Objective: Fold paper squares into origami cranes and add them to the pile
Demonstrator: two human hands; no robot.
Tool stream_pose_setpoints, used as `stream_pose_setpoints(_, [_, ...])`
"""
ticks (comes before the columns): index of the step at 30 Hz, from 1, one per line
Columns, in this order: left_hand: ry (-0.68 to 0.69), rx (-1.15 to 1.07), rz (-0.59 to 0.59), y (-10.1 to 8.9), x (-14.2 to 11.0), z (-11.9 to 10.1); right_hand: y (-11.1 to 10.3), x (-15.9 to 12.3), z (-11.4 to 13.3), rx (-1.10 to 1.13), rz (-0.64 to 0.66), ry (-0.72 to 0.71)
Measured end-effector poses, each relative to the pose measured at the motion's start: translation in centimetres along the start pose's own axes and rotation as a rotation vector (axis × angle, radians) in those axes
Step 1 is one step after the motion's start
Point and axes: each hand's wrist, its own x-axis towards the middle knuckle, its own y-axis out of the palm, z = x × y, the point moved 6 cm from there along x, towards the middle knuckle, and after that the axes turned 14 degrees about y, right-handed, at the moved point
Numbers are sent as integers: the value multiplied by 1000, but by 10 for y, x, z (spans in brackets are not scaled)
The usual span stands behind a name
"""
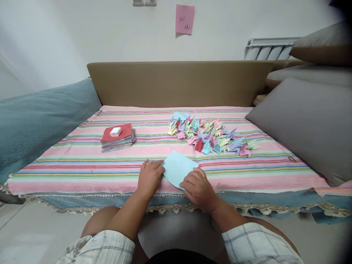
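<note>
A light blue sheet of origami paper (pixel 178 167) is spread near the front edge of the striped cloth, with one corner pointing away from me. My left hand (pixel 150 178) pinches its left corner between thumb and fingers. On the lower right edge, my right hand (pixel 198 187) has its fingers curled over the paper and grips it. Just beyond the sheet lies a crowd of folded paper cranes (pixel 210 137) in many colours. A flat piece of light blue paper (pixel 180 116) rests at their back left.
A stack of coloured paper (pixel 118 141) with a white box-shaped object (pixel 116 132) on top stands to the left. Grey cushions (pixel 299 121) are piled at the right, near a small brown ring-like item (pixel 292 159). A brown backrest (pixel 176 84) runs behind the striped cloth (pixel 68 161).
</note>
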Motion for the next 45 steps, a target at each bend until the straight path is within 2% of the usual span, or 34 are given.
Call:
stream_pose_setpoints(1, [7, -37, 17, 3, 0, 3, 2, 1, -4, 22, -4, 18])
stream_pose_setpoints(5, [-24, -132, 6, 8, -2, 16, 6, 8, -40, 27, -41, 252])
stream_pose_setpoints(9, [-36, -191, -7, 9, -3, 22, 5, 14, -62, 32, -2, 332])
stream_pose_setpoints(15, [-72, -233, 14, 8, -4, 29, 9, 16, -68, 72, 78, 359])
stream_pose_setpoints(23, [-129, -263, 36, 2, -6, 39, 8, 18, -70, 129, 39, 379])
stream_pose_setpoints(37, [-240, -220, -21, 6, -4, 45, 15, 30, -85, 5, -29, 612])
stream_pose_setpoints(40, [-271, -152, -66, 1, -3, 37, 13, 32, -82, -34, -40, 607])
stream_pose_setpoints(42, [-251, -45, -116, -4, -2, 23, 13, 32, -82, -59, -30, 619])
stream_pose_setpoints(45, [56, -31, -18, 6, 5, -22, 13, 34, -80, -81, -34, 617])
